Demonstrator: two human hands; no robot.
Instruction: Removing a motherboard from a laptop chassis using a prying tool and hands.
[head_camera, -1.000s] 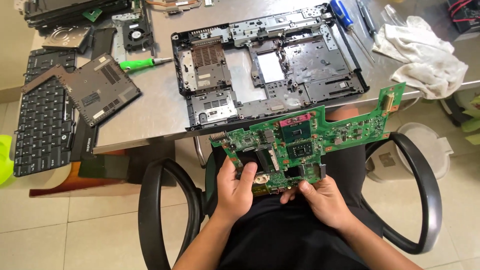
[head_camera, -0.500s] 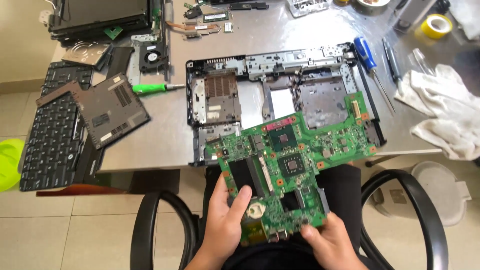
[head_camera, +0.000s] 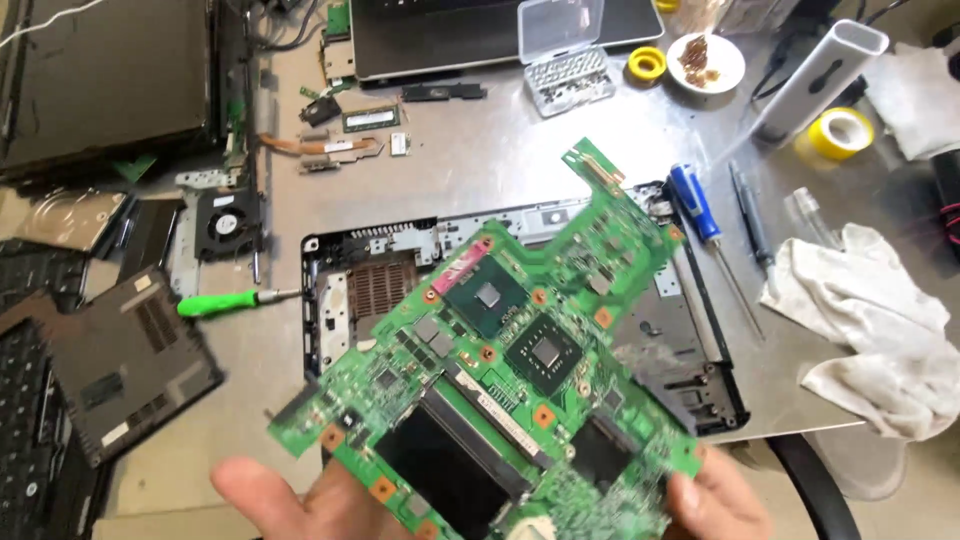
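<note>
Now, change: the green motherboard (head_camera: 510, 370) has risen from lap height to fill the view, tilted over the laptop base shell (head_camera: 690, 330) — it reads as being turned for a closer look.
Left hand (head_camera: 300, 500): under the board's lower left corner, fingers curled up against its edge, gripping it.
Right hand (head_camera: 715, 500): at the lower right edge, fingers closed on the board.
Beyond the fingers: green screwdriver (head_camera: 225, 300) on the surface, left; blue screwdriver (head_camera: 700, 215) and white cloth (head_camera: 880, 330), right.
</note>
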